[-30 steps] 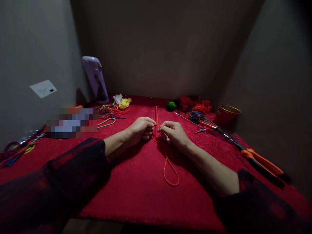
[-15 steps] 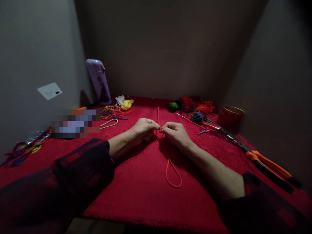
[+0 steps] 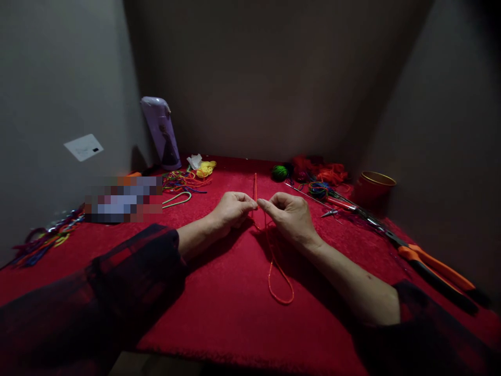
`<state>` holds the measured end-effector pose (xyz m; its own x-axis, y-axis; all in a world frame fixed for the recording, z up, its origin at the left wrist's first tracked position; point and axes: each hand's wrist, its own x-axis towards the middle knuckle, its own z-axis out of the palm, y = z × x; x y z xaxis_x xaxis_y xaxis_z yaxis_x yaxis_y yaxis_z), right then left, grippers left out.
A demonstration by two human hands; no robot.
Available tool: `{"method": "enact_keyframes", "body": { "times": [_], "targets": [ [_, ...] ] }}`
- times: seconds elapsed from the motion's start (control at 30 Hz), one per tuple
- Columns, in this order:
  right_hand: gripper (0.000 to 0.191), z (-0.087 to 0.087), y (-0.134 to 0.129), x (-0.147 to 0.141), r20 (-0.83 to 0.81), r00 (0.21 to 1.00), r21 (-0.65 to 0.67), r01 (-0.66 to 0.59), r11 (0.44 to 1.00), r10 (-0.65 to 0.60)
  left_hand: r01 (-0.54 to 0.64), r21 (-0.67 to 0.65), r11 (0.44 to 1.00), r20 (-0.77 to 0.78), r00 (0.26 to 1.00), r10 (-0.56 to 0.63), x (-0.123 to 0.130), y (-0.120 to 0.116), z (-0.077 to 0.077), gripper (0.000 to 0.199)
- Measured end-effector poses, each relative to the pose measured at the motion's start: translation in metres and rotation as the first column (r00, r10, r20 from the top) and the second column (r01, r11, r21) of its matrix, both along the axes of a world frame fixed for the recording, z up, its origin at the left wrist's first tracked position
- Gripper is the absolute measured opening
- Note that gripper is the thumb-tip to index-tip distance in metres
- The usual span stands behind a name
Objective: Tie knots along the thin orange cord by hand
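Observation:
My left hand point(image 3: 234, 211) is closed in a pinch on an orange-red cord point(image 3: 281, 301) at the middle of the table. Facing it, my right hand point(image 3: 291, 215) pinches the same cord, its thumb and fingertip almost touching the left fingertips. Beyond the hands a doubled length of the cord runs straight back. On the near side the cord hangs down and ends in a long loop lying on the red cloth. The exact spot between the fingertips is too small to make out.
Loose coloured threads point(image 3: 183, 180) and yellow yarn point(image 3: 206, 168) lie back left, near a purple case point(image 3: 161, 133). On the right are green yarn point(image 3: 279, 173), red yarn point(image 3: 331, 173), a red cup point(image 3: 373, 190) and orange-handled pliers point(image 3: 434, 269). Red cloth point(image 3: 219, 313) covers the table.
My right hand has turned slightly, its thumb now stretched along the cord toward the left fingertips. The view has shifted a little; the left hand keeps its pinch.

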<state>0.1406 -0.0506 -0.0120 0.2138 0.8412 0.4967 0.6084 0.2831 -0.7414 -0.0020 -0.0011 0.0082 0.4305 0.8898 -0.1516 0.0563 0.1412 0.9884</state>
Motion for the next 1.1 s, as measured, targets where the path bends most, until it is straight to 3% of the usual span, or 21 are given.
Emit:
{"method": "enact_keyframes", "body": {
  "times": [0.2, 0.37, 0.47, 0.53, 0.57, 0.63, 0.73, 0.8, 0.87, 0.93, 1.03, 1.1],
  "targets": [
    [0.025, -0.005, -0.008, -0.005, 0.141, 0.923, 0.044, -0.368, 0.929, 0.359, 0.000, -0.072, 0.997, 0.047, 0.999, 0.004, -0.002, -0.001, 0.003, 0.020],
    [0.030, -0.009, -0.009, -0.003, 0.272, 0.856, -0.068, -0.438, 0.896, 0.439, 0.091, -0.137, 0.986, 0.140, 0.987, -0.072, -0.006, 0.001, 0.004, 0.022],
    [0.041, -0.001, -0.008, 0.001, 0.434, 0.865, -0.071, -0.246, 0.967, 0.252, 0.095, -0.160, 0.983, 0.199, 0.978, -0.062, -0.008, 0.004, 0.006, 0.023],
    [0.058, 0.007, -0.007, 0.007, 0.505, 0.863, -0.036, 0.047, 0.998, -0.022, 0.086, -0.161, 0.983, 0.219, 0.974, -0.050, -0.010, 0.006, 0.008, 0.020],
    [0.063, 0.012, -0.006, 0.012, 0.551, 0.819, -0.021, 0.205, 0.979, -0.160, 0.087, -0.158, 0.984, 0.228, 0.972, -0.050, -0.010, 0.007, 0.010, 0.019],
    [0.064, 0.019, -0.003, 0.023, 0.643, 0.675, 0.006, 0.467, 0.884, -0.362, 0.095, -0.150, 0.984, 0.248, 0.967, -0.055, -0.012, 0.009, 0.013, 0.018],
    [0.055, 0.025, 0.001, 0.044, 0.716, 0.555, -0.029, 0.629, 0.777, -0.423, 0.109, -0.130, 0.985, 0.280, 0.958, -0.069, -0.014, 0.012, 0.014, 0.020],
    [0.046, 0.025, 0.003, 0.055, 0.722, 0.546, -0.053, 0.656, 0.753, -0.425, 0.107, -0.114, 0.988, 0.287, 0.955, -0.070, -0.015, 0.014, 0.013, 0.018],
    [0.036, 0.023, 0.005, 0.060, 0.669, 0.574, -0.001, 0.636, 0.772, -0.472, 0.095, -0.104, 0.990, 0.280, 0.958, -0.062, -0.015, 0.014, 0.011, 0.016],
    [0.033, 0.020, 0.007, 0.057, 0.537, 0.704, 0.089, 0.500, 0.861, -0.465, 0.084, -0.094, 0.992, 0.267, 0.962, -0.056, -0.014, 0.014, 0.009, 0.015],
    [0.033, 0.014, 0.009, 0.041, 0.270, 0.939, 0.101, 0.191, 0.976, -0.212, 0.066, -0.073, 0.995, 0.239, 0.970, -0.047, -0.011, 0.010, 0.007, 0.014],
    [0.035, 0.009, 0.009, 0.028, 0.101, 0.995, 0.010, 0.013, 1.000, -0.014, 0.061, -0.060, 0.996, 0.220, 0.974, -0.047, -0.009, 0.007, 0.005, 0.015]
  ]
}}
